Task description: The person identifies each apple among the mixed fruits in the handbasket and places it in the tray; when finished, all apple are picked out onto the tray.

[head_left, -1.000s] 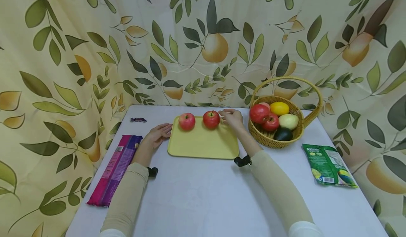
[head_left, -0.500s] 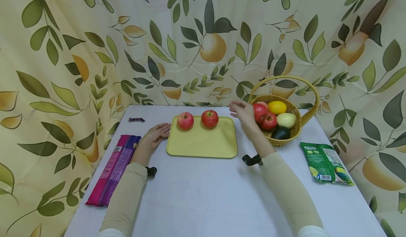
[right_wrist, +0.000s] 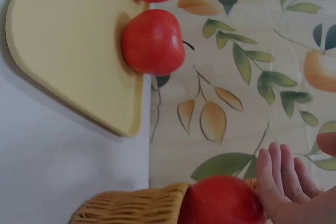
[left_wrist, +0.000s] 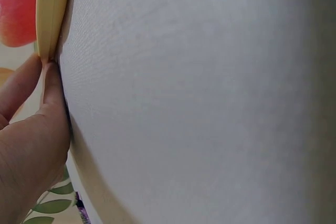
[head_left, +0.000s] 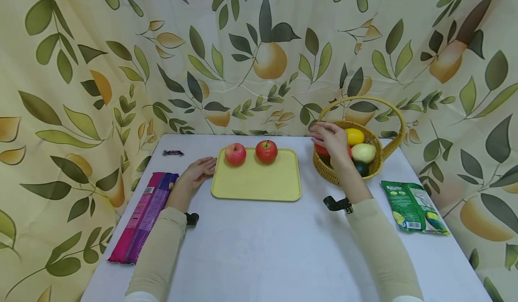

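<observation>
A yellow tray (head_left: pixel 259 180) bears two red apples, a left apple (head_left: pixel 235 154) and a right apple (head_left: pixel 267 152), near its far edge. My left hand (head_left: pixel 197 172) lies at the tray's left side; in the left wrist view its fingertips (left_wrist: pixel 32 72) touch the rim. Over the left part of the wicker basket (head_left: pixel 323 172) hovers my right hand (head_left: pixel 332 142), holding nothing, with its fingers (right_wrist: pixel 283 169) extended. Beside these fingers a large red fruit (right_wrist: pixel 223 203) shows in the right wrist view; whether they touch it is unclear. The hand partly hides the basket's red fruits in the head view.
The basket also holds a yellow lemon-like fruit (head_left: pixel 355 136), a pale green fruit (head_left: pixel 363 153) and a dark fruit (head_left: pixel 361 168). A green packet (head_left: pixel 413 206) lies at right, a pink-purple packet (head_left: pixel 143 216) at left, a small wrapped candy (head_left: pixel 173 153) behind it.
My right hand has left the right apple on the tray and moved rightward to above the basket. The left hand has stayed at the tray's left edge.
</observation>
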Available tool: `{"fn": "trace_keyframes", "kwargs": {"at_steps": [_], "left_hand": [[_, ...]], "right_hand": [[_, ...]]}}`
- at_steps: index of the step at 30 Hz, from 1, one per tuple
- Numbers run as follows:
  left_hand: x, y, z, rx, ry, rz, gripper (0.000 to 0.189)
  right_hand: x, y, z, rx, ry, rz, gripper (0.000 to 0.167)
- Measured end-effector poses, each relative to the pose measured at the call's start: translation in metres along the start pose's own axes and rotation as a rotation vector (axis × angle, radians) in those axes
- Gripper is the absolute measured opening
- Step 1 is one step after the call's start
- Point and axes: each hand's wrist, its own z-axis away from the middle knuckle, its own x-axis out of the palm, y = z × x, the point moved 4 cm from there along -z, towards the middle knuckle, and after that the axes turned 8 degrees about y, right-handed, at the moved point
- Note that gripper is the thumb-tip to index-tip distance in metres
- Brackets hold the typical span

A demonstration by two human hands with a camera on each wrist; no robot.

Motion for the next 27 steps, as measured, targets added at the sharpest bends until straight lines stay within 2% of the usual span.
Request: {"fn": "trace_keyframes", "kwargs": {"at_steps": [5,12,16,22,27], "left_hand": [[0.0,0.0,0.0,0.0,-0.003,-0.001,0.08],[0.001,0.0,0.002,0.0,0.01,-0.018,0.08],[0.001,0.0,0.004,0.001,0.015,-0.024,0.079],[0.002,0.001,0.006,0.004,0.005,-0.027,0.078],[0.003,0.002,0.007,0.002,-0.004,-0.024,0.079]], "right_hand": [[-0.017,-0.006,-0.001,-0.014,0.029,-0.038,0.05],[-0.041,-0.009,-0.004,-0.023,0.089,-0.071,0.032],[-0.052,-0.009,-0.005,-0.028,0.119,-0.093,0.028],[-0.067,-0.003,-0.008,-0.002,0.176,-0.02,0.025],[-0.077,0.007,-0.012,0.05,0.184,0.021,0.033]]}}
